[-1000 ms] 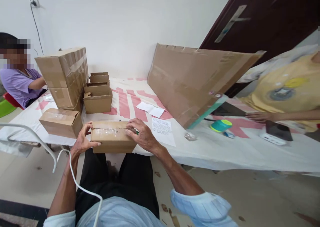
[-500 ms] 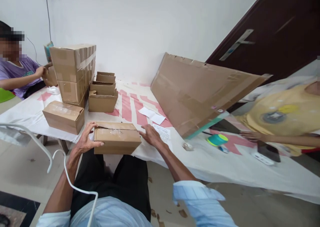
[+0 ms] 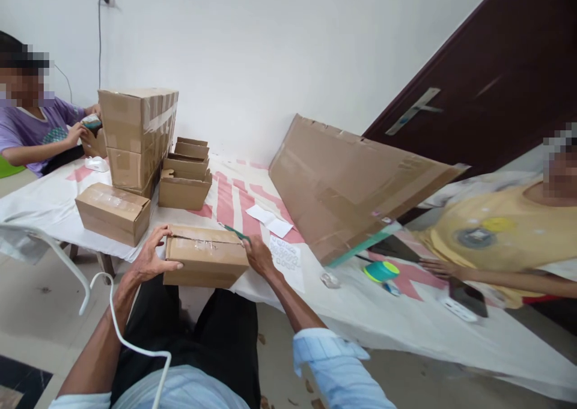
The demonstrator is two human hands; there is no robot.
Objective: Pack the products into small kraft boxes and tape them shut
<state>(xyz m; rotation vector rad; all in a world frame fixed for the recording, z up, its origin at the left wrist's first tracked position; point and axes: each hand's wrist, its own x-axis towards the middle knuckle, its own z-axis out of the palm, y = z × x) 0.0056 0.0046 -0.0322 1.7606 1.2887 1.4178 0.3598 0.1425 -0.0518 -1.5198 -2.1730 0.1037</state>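
Observation:
A small cardboard box [image 3: 205, 265] with clear tape over its top seam is at the table's front edge, above my lap. My left hand [image 3: 151, 256] grips its left end, thumb on the front side and fingers at the top back edge. My right hand [image 3: 259, 256] is closed at the right end of the box. A slim dark-green tool [image 3: 235, 232], whose kind I cannot make out, sticks out from its fingers over the box's back right edge. A sheet with printed shapes [image 3: 287, 260] lies right of this hand.
Another taped box [image 3: 112, 212] sits to the left, before tall stacked boxes [image 3: 124, 121]. Open cartons [image 3: 184, 191] stand behind. A large cardboard sheet [image 3: 347, 181] leans at the right near a teal tape roll [image 3: 380, 271]. One person [image 3: 33, 127] is left, another [image 3: 491, 235] right.
My right hand has closed and now shows the green tool at the box's back right edge. My left hand keeps its hold. The person at left has raised a small item.

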